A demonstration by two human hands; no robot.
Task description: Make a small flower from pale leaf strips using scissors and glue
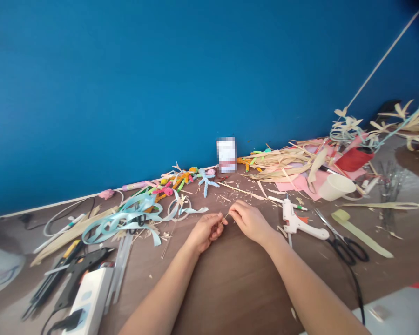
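My left hand [206,231] and my right hand [248,220] meet over the brown table [230,274], both pinched on a thin pale straw strip [225,217] held between their fingertips. The strip is very small and only a short length shows between the hands. A white glue gun [296,223] lies just right of my right hand. Light blue ribbon [132,216] lies in loops to the left of my left hand.
Black scissors [345,246] and a pale green strip [359,232] lie at the right. A white cup [335,187], red thread spool [352,159] and dried leaf strips [282,163] sit at the back right. A black glue gun [80,270] and a white power strip [87,302] lie at the left. Behind stands a blue wall [195,70].
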